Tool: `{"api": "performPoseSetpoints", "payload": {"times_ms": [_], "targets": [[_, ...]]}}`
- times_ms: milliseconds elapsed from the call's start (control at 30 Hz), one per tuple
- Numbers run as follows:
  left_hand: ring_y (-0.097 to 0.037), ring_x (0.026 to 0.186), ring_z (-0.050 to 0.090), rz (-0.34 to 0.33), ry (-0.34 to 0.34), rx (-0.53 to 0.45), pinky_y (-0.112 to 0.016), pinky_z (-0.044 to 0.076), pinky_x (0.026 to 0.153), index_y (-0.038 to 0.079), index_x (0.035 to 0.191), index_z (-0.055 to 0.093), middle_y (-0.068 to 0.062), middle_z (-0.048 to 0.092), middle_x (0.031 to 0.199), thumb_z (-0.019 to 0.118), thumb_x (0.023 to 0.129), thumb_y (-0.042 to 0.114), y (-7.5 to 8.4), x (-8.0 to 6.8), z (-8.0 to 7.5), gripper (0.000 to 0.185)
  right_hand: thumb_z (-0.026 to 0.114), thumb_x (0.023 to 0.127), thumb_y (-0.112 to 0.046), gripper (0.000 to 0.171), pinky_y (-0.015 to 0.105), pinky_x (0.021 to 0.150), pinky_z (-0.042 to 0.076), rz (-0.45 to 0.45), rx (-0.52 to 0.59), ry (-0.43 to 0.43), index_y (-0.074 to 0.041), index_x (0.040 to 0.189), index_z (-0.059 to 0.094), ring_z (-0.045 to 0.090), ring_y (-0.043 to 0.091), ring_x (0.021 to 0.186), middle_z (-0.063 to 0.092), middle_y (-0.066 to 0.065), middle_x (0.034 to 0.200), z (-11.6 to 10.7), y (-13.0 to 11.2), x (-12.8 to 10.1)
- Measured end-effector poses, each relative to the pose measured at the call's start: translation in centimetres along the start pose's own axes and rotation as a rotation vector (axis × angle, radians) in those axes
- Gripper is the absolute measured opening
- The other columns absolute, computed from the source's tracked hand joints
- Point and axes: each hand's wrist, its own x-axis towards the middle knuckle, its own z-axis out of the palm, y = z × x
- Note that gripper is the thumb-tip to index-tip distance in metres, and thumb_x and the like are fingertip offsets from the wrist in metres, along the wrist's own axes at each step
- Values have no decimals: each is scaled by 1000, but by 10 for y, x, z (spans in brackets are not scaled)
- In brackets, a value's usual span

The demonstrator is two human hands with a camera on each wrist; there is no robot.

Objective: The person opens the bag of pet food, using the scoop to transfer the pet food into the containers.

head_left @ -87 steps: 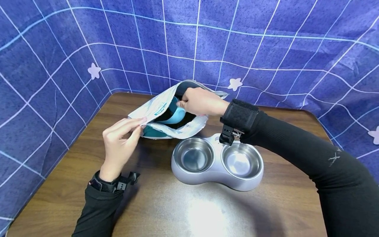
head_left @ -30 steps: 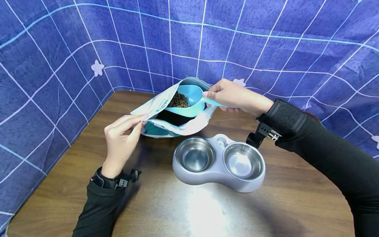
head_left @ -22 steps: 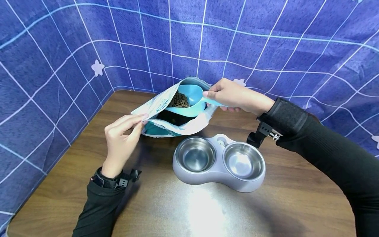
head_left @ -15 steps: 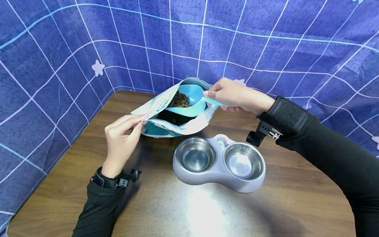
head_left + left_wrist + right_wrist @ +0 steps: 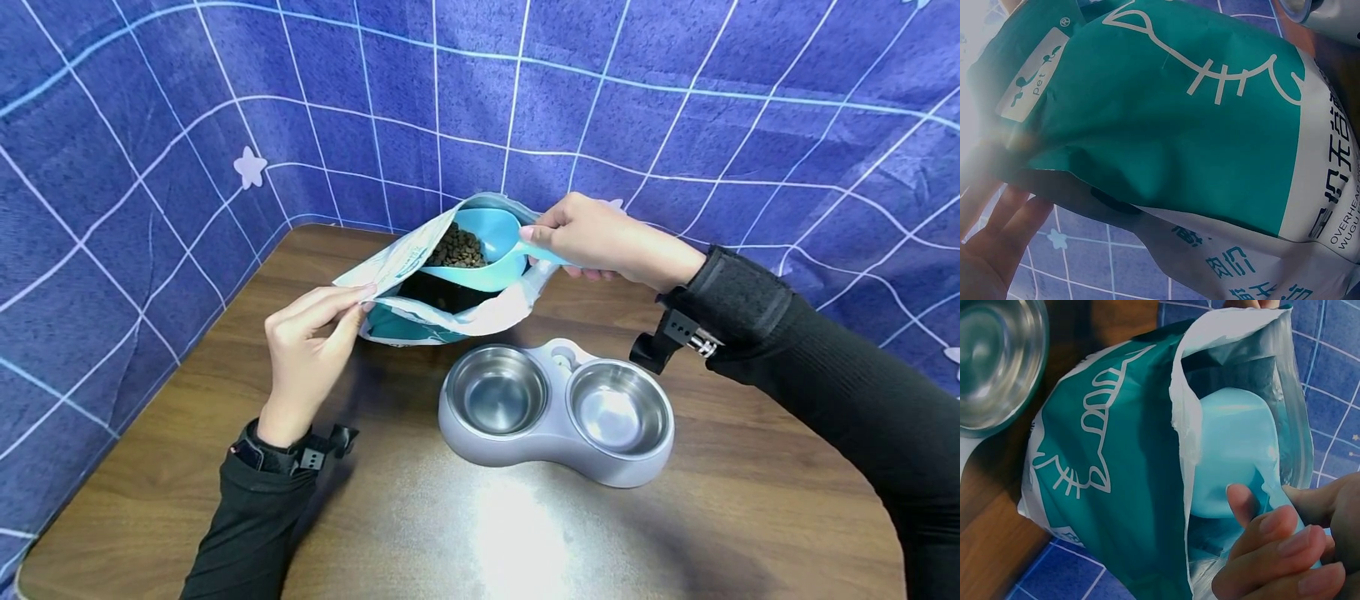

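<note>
A teal and white pet food bag [image 5: 1197, 144] stands with its mouth spread wide at the back of the table. My left hand [image 5: 311, 354] pinches the left edge of that mouth between thumb and fingers. In the bag's opening is a light blue scoop [image 5: 491, 271], loaded with brown kibble [image 5: 457, 247]. My right hand [image 5: 600, 237] grips the scoop's handle at the bag's right edge. From the right wrist view, the scoop's rounded underside shows and my fingers [image 5: 1279, 550] curl round the handle. The lower inside of the bag is dark.
A grey double pet bowl stand [image 5: 555, 429] with two steel bowls [image 5: 498, 392] sits just in front of the bag on the wooden table [image 5: 390, 517]. A blue gridded cloth [image 5: 465, 100] with pale stars hangs behind and at the left.
The scoop has come up from inside the bag, now showing kibble, as my right hand moved right and up. In the last half second it rose slightly. My left hand kept its hold.
</note>
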Motion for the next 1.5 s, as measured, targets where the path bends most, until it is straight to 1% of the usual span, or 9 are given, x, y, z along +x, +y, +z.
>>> {"api": "performPoseSetpoints", "payload": {"times_ms": [167,300,567,933,1033,1167,1233,1367,1500], "targets": [[-8,78,60,-1,9,1,-14,47,68,-7,91,74,-16,71,86,66,77,-16,0,0,-1,19,44,100,-40,37,25,39,29,2,-6,1,-13,102,69,35,12,44,43,3,57,0,-1,-1],[-8,78,60,-4,11,3,-14,47,68,-6,91,74,-15,71,86,67,77,-16,-1,1,-1,18,44,100,-40,37,26,39,30,-15,-23,9,-13,104,69,35,12,44,42,3,56,0,-1,-4],[-7,78,60,-6,1,4,-14,48,68,-7,92,74,-16,71,86,65,78,-17,-2,1,-1,19,43,100,-40,35,26,41,30,-25,-91,21,-14,105,66,35,12,44,44,3,58,-1,-5,-4],[-7,78,60,-7,-5,4,-14,48,68,-7,92,73,-16,71,86,66,77,-18,-2,3,-1,20,44,100,-41,36,26,41,31,-6,-39,10,-13,104,66,34,12,44,44,4,60,-4,-4,-7],[-7,79,61,-10,-2,7,-14,49,69,-8,92,73,-17,71,86,66,77,-18,-2,3,-2,20,44,100,-41,36,26,41,30,5,-22,6,-14,104,67,34,12,45,44,4,61,-4,-5,-7],[-6,76,59,-14,3,19,-13,47,67,-7,91,73,-16,71,85,67,77,-17,-2,3,-3,18,44,100,-41,35,26,40,30,-8,-52,22,-15,103,67,36,12,45,44,4,60,-3,-6,-9],[-6,74,58,-16,10,26,-12,47,65,-7,91,73,-16,71,85,68,78,-16,-2,3,-3,17,44,100,-41,36,27,40,29,-25,-73,31,-13,102,67,35,12,44,43,3,58,-2,-7,-9],[-5,71,56,-22,36,40,-12,45,62,-7,89,74,-15,71,84,69,78,-12,-3,4,-2,13,44,99,-42,36,27,40,28,-35,-82,39,-15,106,67,34,12,43,43,3,57,-1,-6,-12],[-4,68,54,-36,46,58,-11,44,62,-7,87,74,-15,70,82,70,78,-11,-4,6,-2,10,45,99,-44,37,27,39,27,-34,-41,45,-17,109,68,33,12,44,42,3,58,-1,-3,-13]]}}
